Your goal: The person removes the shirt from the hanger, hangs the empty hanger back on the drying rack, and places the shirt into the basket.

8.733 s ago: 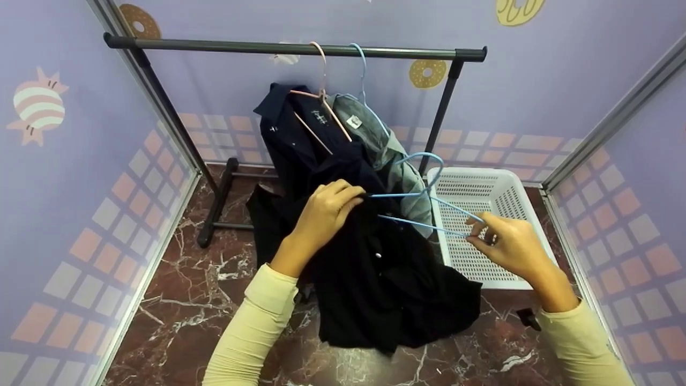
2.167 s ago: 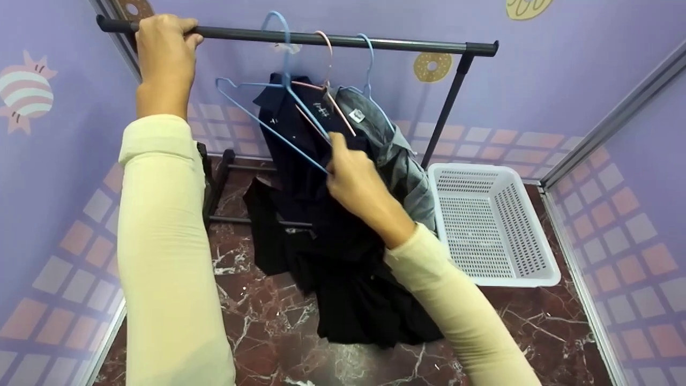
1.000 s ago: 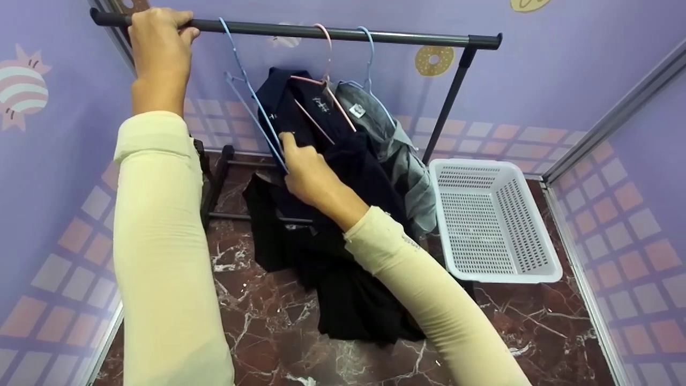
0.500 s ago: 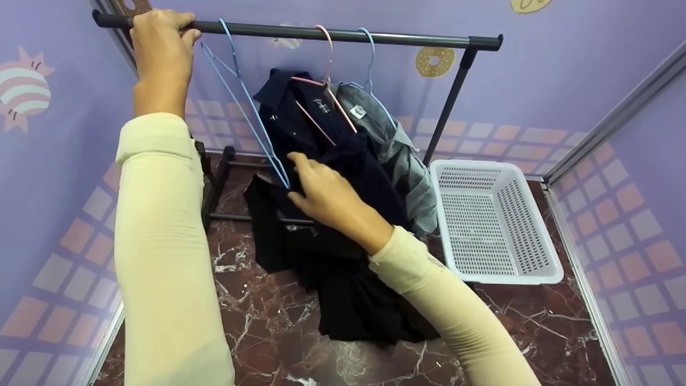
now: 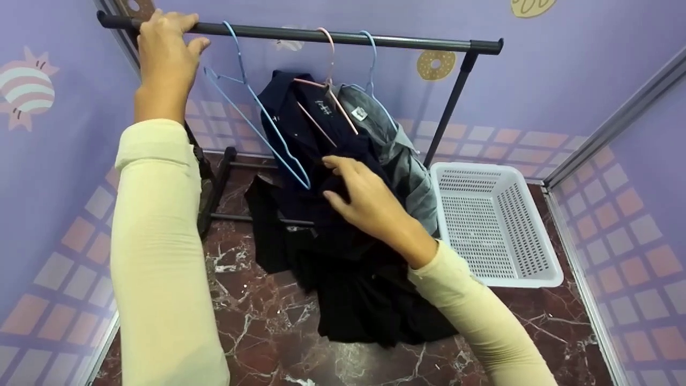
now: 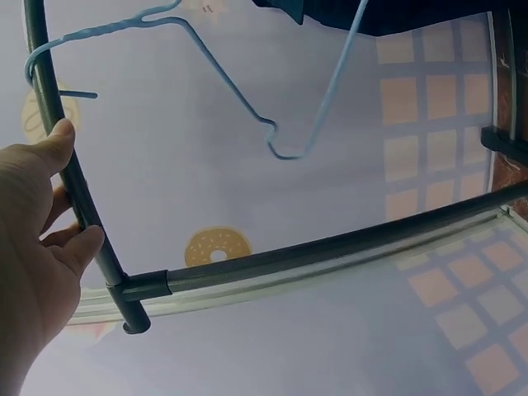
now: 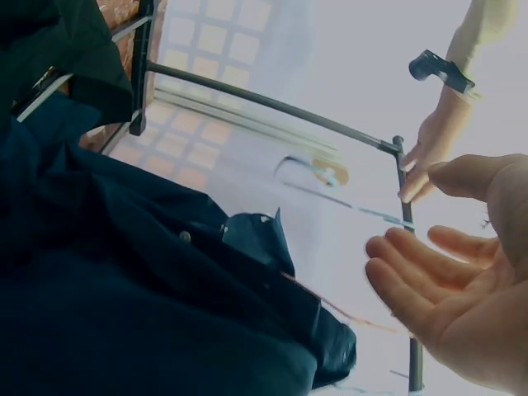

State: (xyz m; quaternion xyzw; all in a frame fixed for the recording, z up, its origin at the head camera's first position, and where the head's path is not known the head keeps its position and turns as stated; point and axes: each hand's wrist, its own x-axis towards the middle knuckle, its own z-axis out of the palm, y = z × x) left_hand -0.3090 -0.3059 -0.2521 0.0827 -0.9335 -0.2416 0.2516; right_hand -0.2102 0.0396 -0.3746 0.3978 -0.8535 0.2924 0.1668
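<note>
The right hand (image 5: 370, 201) has released the leftmost blue hanger (image 5: 246, 82), now dangling unheld at upper left. It has drawn back toward mid-frame.

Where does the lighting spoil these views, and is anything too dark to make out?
Head view: pale glare on the dark red marble floor near the bottom edge, and folds of the black cloth garment mostly lost in black; left wrist view: rather dim and greyish, no strong glare; right wrist view: hazy, the pale lilac wall bleached almost white, the navy cloth shirt dark.
</note>
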